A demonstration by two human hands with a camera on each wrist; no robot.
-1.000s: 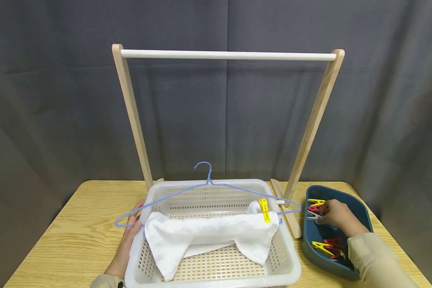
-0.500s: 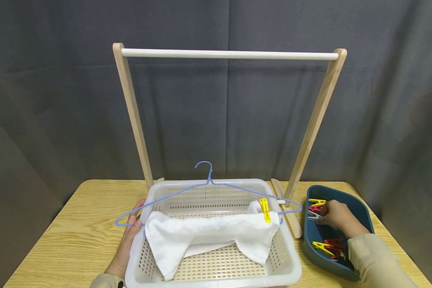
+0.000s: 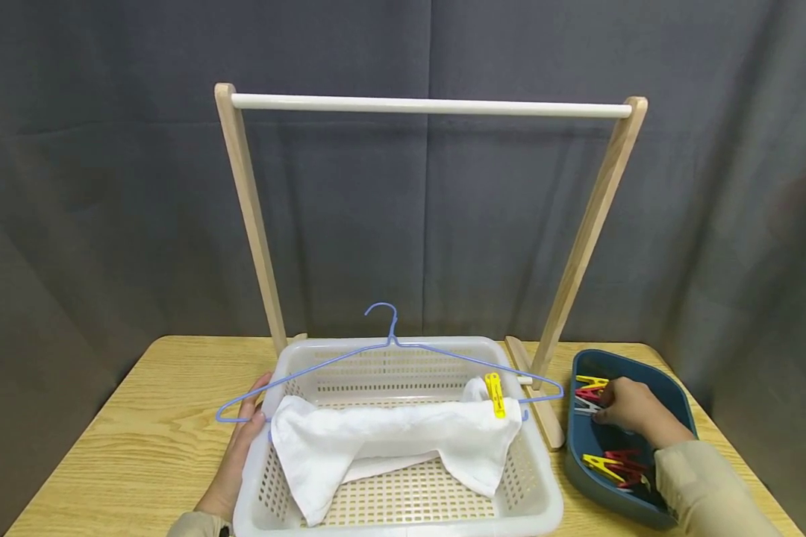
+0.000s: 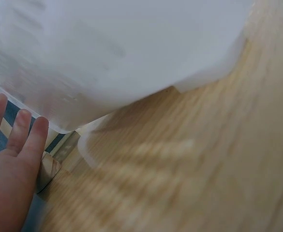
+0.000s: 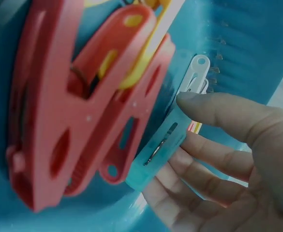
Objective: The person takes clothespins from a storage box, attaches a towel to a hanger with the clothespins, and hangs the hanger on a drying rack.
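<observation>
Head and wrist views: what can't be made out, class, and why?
Head: lower bar of the hanger, mostly under the towel.
Head: marks on the towel's clip, too small.
Head: part of the bin, behind the right sleeve.
Left wrist: left hand, partly cut off by left edge.
Left wrist: holes in basket, blurred.

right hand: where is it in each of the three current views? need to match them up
Head: the right hand is at the right, below mid-height, reaching into the blue bin.
Left wrist: not in it.
Right wrist: right side and lower right, thumb and fingers at a teal clothespin.
Shared landmark: the blue bin, in the head and right wrist views; I can't confirm it in the left wrist view.
</observation>
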